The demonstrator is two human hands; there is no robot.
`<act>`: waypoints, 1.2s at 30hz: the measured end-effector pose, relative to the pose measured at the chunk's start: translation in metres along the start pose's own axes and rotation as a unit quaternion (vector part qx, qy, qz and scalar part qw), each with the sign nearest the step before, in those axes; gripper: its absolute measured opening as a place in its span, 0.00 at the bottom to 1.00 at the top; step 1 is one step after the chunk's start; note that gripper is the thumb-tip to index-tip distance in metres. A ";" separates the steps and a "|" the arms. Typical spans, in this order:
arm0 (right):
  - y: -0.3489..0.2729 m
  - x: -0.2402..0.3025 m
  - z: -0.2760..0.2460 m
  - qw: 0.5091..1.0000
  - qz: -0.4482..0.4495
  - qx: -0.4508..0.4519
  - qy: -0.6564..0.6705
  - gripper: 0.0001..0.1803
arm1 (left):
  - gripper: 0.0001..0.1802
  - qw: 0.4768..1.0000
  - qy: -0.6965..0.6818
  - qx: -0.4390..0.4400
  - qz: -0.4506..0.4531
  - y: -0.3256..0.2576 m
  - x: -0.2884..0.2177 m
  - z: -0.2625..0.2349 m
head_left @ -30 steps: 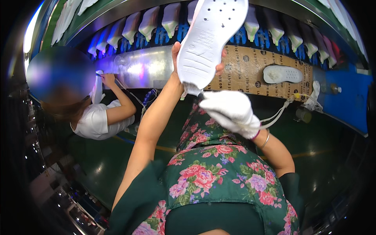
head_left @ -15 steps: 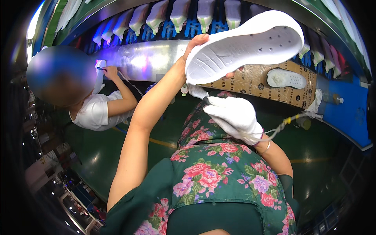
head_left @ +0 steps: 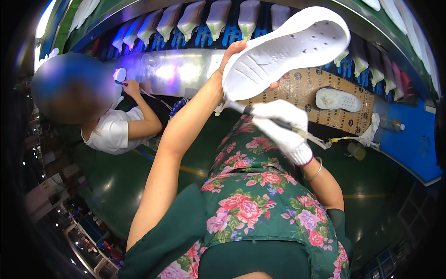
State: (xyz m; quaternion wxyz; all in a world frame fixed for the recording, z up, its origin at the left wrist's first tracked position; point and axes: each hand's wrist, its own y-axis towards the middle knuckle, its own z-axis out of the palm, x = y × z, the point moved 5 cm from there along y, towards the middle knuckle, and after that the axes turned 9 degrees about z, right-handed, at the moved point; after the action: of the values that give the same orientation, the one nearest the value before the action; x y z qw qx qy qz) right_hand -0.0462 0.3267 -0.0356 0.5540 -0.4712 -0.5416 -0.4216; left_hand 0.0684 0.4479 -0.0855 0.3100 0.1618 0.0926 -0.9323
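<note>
My bare left hand (head_left: 231, 56) grips a white shoe sole (head_left: 288, 49) around its heel half. The sole is tilted, its hollow, ribbed inner face toward me and its toe end up to the right. Some of my left fingers are hidden behind it. In a white knitted glove, my right hand (head_left: 281, 123) is closed around a dark-handled brush (head_left: 239, 107) with a pale, thin line trailing from its rear. The brush tip is at the lower edge of the sole's heel; whether it touches is hard to tell.
A second white sole (head_left: 338, 100) lies on a printed cardboard sheet (head_left: 304, 93). Behind runs a rack of pale lasts (head_left: 191, 21) on blue holders. At left, a co-worker (head_left: 121, 132) works with a brush. A clear bottle (head_left: 391, 123) rests on the blue surface (head_left: 413, 139) at right.
The sole has shifted slightly left and up, with its toe end turned a little. My right hand has rotated, showing more of the brush handle, with the brush tip staying near the heel.
</note>
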 end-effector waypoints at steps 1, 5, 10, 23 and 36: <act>0.000 0.003 0.003 0.998 -0.037 0.041 -0.026 0.11 | 0.57 1.000 -0.016 0.007 0.012 -0.002 0.001 -0.004; 0.003 0.006 -0.034 0.996 0.052 -0.077 0.016 0.10 | 0.53 0.996 -0.010 -0.048 0.068 -0.013 0.008 -0.007; 0.041 0.038 -0.089 0.909 -0.234 -0.207 -0.275 0.11 | 0.44 0.991 -0.071 -0.078 0.081 -0.034 0.046 0.002; 0.001 0.009 -0.011 0.992 -0.030 0.098 0.077 0.08 | 0.56 0.983 0.062 -0.085 0.152 -0.064 0.014 -0.021; -0.017 -0.069 -0.051 0.896 0.190 -0.136 0.377 0.09 | 0.60 0.973 0.043 -0.041 0.222 -0.092 -0.056 0.022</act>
State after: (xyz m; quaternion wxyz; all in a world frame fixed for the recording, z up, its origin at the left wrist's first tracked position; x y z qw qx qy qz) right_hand -0.0565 0.2701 -0.1014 0.7170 -0.4416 -0.1300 -0.5235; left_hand 0.0499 0.5450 -0.0380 0.5113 0.2054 0.1055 -0.8278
